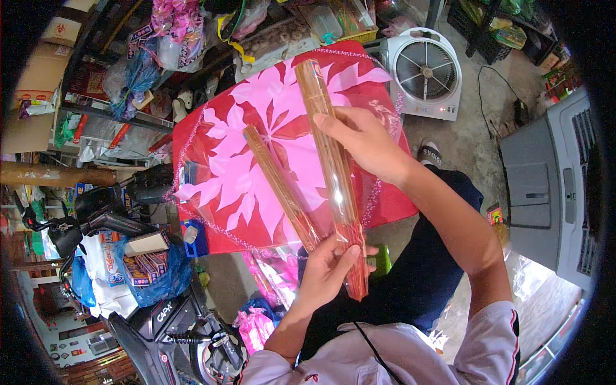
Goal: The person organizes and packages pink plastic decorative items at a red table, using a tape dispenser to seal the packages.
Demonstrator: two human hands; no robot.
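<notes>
A thick bundle of incense sticks (325,138) in clear plastic slants across the middle, its red ends toward me. My left hand (327,273) is closed around its lower, red part, thumb across the front. Farther up, my right hand (366,138) grips the same bundle from the right, with the thumb on top. A thinner bundle of incense sticks (279,183) lies to the left, over the table. Its near end reaches my left hand; whether that hand also holds it, I cannot tell. Beneath is a red table (192,138) with a pink flower pattern under clear plastic.
A white box fan (423,70) stands beyond the table at right. A grey appliance (545,186) is at far right. At left are a black motorbike (163,333) and a blue bag (163,282) of small boxes. Crowded shelves (122,106) line the back left.
</notes>
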